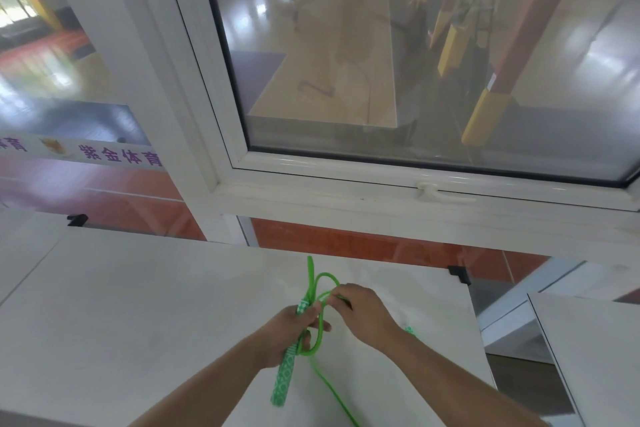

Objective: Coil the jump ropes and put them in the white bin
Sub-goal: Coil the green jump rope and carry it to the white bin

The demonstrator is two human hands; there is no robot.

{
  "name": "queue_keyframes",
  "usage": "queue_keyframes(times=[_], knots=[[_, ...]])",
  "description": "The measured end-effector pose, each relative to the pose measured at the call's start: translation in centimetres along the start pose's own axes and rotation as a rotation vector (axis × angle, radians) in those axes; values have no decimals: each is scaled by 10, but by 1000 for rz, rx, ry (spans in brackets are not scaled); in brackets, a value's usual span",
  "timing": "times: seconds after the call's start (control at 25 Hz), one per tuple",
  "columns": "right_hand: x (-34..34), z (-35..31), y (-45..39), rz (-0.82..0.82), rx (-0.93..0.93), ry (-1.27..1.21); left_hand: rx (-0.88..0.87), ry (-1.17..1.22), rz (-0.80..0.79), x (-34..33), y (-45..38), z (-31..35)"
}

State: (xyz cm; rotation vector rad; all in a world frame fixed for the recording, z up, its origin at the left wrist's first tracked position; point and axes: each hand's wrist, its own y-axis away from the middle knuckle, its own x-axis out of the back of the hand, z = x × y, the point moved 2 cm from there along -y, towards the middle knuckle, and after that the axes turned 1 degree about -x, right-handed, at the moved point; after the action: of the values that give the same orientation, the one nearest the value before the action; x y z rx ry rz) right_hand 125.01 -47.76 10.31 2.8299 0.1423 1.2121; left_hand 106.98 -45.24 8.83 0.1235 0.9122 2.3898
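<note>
While the left hand (pixel 294 329) grips the green handle (pixel 282 381) and loops above the white surface (pixel 138 305), right-hand fingers (pixel 341 295) pinch the jump rope (pixel 320 288); loose tail could snag, popping coils apart, no bin visible

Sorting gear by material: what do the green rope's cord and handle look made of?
Cord: likely smooth plastic or vinyl; it is glossy and holds springy loops. Handle: seemingly hard plastic, green with a white printed pattern; a wrap cannot be ruled out.
</note>
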Motion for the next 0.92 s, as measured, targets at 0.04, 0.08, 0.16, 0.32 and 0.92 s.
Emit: queue_keyframes(times=[0.04, 0.08, 0.16, 0.32, 0.92], knots=[[-1, 1, -2, 18, -17, 9, -9, 21, -41, -5, 2, -1], [-2, 2, -2, 25, -33, 12, -19, 20, -71, -9, 2, -2], [-4, 5, -3, 16, -56, 26, -23, -14, -87, -10, 0, -5], [1, 24, -3, -3, -106, 29, 81, -56, -121, 3, 1, -3], [19, 40, 8, 257, -373, -153, -86, 664, 386, 60, -13, 19]])
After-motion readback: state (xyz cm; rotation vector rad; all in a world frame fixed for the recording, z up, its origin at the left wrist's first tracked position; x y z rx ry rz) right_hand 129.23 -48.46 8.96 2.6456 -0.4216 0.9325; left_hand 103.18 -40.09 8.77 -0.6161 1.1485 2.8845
